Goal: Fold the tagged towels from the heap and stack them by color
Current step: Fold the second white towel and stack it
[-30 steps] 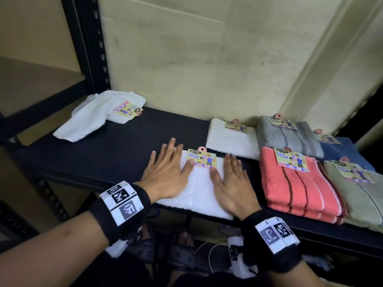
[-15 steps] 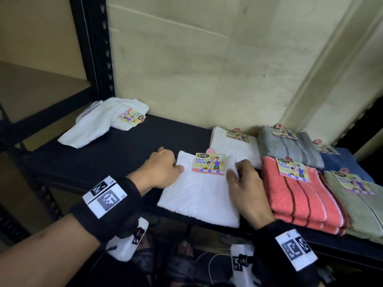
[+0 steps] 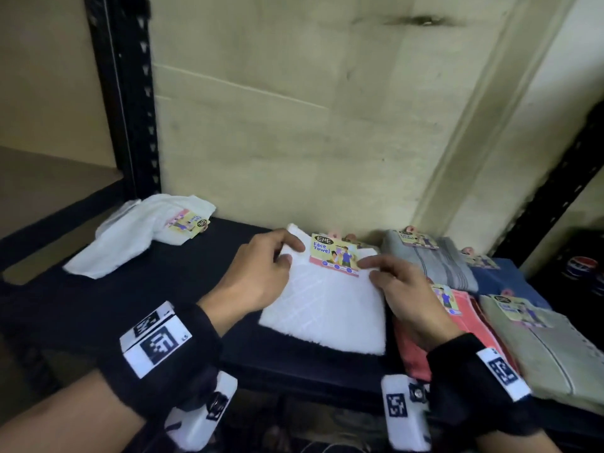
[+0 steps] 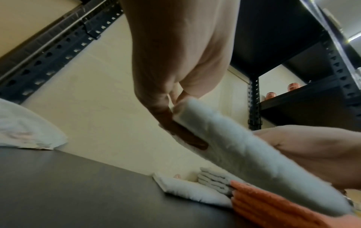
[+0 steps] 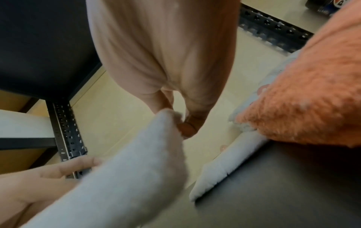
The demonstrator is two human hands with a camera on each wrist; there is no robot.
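Note:
Both hands hold a folded white towel (image 3: 327, 308) with a "Face Towel" tag (image 3: 333, 255), its far edge tilted up off the black shelf (image 3: 163, 305). My left hand (image 3: 291, 253) grips its left far edge, thumb on top. My right hand (image 3: 371, 271) pinches its right far corner. The left wrist view shows the same towel (image 4: 254, 162) raised above another folded white towel (image 4: 187, 189) at the wall. An unfolded white towel (image 3: 140, 237) lies at the back left. Folded grey (image 3: 431, 259), blue (image 3: 503, 282), coral (image 3: 470, 322) and green (image 3: 555, 348) towels sit on the right.
A black rack upright (image 3: 124, 93) stands at the back left and the wall closes the shelf's rear. Soda cans (image 3: 578, 266) sit on a neighbouring shelf at far right. Bare shelf surface lies between the unfolded towel and my left hand.
My hands went from pressing flat on the folded white towel to gripping its sides. They have lifted it and carried it back toward the wall, over the other white towel.

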